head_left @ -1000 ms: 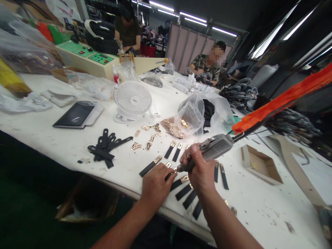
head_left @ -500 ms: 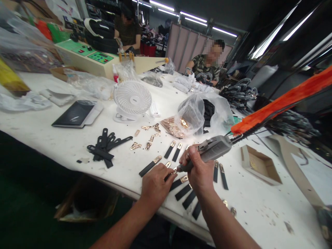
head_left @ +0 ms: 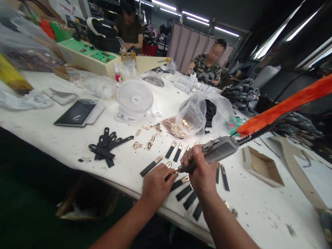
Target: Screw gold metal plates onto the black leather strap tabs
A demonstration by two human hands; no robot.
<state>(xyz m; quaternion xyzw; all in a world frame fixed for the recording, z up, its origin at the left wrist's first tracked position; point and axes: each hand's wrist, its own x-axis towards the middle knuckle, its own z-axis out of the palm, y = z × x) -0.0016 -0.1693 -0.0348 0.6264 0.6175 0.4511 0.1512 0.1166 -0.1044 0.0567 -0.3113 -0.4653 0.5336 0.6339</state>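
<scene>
My right hand (head_left: 203, 173) is wrapped around a grey electric screwdriver (head_left: 220, 151), its tip pointing left and down. My left hand (head_left: 157, 183) pinches a small strap with a gold-coloured metal end, mostly hidden by the fingers, right at the screwdriver's tip. Around both hands lie several black straps with gold metal ends, such as one strap (head_left: 150, 167) left of the fingers and another strap (head_left: 225, 179) to the right. Farther left is a pile of plain black straps (head_left: 106, 147). Loose gold metal fittings (head_left: 155, 128) are scattered beyond my left hand.
A clear plastic bag (head_left: 193, 116) spills gold fittings behind the screwdriver. A white fan (head_left: 135, 98) and a black booklet (head_left: 75, 113) stand farther left. An open cardboard box (head_left: 261, 166) is at right. An orange-wrapped cord (head_left: 285, 107) runs to the tool. Two people sit across the table.
The screwdriver's rear end has swung slightly right and down, while its tip stays by my left fingers. The whole view has shifted a little.
</scene>
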